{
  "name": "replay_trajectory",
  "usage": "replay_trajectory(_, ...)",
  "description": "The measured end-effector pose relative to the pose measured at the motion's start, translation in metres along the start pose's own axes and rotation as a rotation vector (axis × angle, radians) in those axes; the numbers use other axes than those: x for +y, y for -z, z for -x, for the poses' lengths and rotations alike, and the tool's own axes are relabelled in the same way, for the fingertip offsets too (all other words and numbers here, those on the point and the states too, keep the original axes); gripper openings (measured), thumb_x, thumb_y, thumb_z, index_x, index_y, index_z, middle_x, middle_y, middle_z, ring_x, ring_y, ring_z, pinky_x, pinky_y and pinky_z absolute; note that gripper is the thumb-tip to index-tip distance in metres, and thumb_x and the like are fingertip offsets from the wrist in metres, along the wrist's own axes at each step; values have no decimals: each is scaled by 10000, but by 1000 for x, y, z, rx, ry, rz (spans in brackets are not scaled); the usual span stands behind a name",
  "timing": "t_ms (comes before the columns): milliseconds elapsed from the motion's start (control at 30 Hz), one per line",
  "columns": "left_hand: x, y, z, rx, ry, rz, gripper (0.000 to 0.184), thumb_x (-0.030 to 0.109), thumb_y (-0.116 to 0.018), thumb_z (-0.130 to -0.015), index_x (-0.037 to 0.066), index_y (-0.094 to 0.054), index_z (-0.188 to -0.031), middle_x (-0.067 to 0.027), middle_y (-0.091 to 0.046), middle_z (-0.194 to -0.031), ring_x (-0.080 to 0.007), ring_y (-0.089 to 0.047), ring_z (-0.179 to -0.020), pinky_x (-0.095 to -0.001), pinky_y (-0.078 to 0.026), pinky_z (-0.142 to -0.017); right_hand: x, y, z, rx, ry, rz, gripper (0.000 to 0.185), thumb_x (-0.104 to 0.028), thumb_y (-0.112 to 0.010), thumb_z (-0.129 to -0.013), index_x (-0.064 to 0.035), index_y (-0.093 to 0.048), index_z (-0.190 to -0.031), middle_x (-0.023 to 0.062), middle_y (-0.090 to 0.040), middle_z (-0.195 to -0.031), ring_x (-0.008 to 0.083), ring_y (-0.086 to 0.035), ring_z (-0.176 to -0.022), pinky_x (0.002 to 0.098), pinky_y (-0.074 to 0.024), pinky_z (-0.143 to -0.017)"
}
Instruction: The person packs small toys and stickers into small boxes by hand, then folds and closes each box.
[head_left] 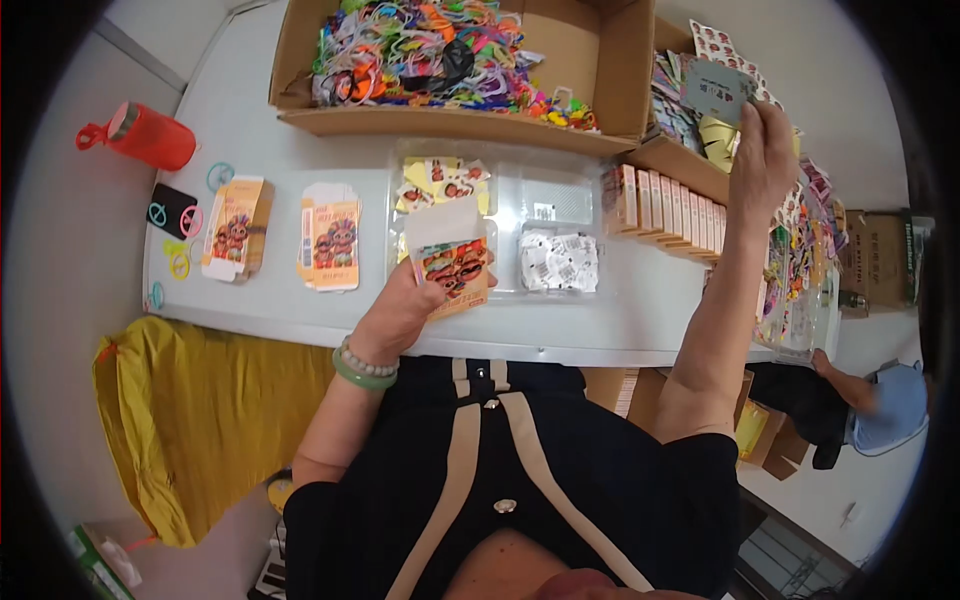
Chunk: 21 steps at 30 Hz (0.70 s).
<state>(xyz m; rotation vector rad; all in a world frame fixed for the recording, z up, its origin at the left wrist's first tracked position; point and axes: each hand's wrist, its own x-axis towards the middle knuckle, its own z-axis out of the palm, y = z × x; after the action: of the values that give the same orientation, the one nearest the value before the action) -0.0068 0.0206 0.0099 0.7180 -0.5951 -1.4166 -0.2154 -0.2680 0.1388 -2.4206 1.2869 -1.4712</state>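
Observation:
My left hand [400, 305] is closed around a small orange printed box [460, 272] with cartoon figures, its pale flap standing up. It is held over the front of a clear plastic tray [510, 155]. In that tray lie yellow-and-white printed pieces [445, 180] on the left and a pile of white printed packets [558, 260] on the right. Out at the upper right, my right hand [765, 155] pinches a grey-green card [718, 88] above a cardboard box [685, 160] of printed cards and sheets.
A large carton [460, 122] of colourful cords and trinkets stands at the back. Orange flat boxes [332, 240], a stack [236, 228], a red bottle [152, 136] and a phone [172, 212] are left. A row of boxes [670, 205] stands right; another person [880, 405] is beyond.

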Motion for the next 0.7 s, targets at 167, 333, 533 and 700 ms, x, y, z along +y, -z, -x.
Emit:
replay_trajectory(167,-1,1,-2,-20,27,-36,899,668,-560,-767,-29,-371,-1303,-156,-565,-1161,-205,-558,-1075,-335,-442,-927,63,-38,-13,-212,0,489,264,-181,-576,-865,-72,-617,-1102,113,-670,-950,231,-641,-826,307,-476,-731)
replay_trajectory(333,-2,7,-8,-14,126,-52,834,578,-606,-796,-27,-367,-1317,-145,-551,-1191,-211,-551,-1094,-336,-432,-947,-29,-85,1,-851,2,273,252,-122,-561,-819,-54,-627,-1053,168,-649,-896,269,-652,-796,351,-501,-712)
replay_trajectory(533,-1,7,-16,-69,248,-167,824,500,-681,-770,-37,-379,-1317,-139,-543,-1217,-198,-540,-1117,-323,-432,-948,-11,-170,0,-1327,369,577,293,-77,-574,-720,-90,-638,-1006,165,-643,-984,335,-617,-939,420,-494,-785)
replay_trajectory(700,3,8,-15,-44,259,-111,796,462,-684,-780,-40,-377,-1316,-142,-560,-1197,-206,-557,-1097,-320,-429,-955,-3,-183,1,-1406,369,673,250,-104,-568,-760,-39,-648,-988,152,-657,-984,314,-626,-943,395,-504,-781)
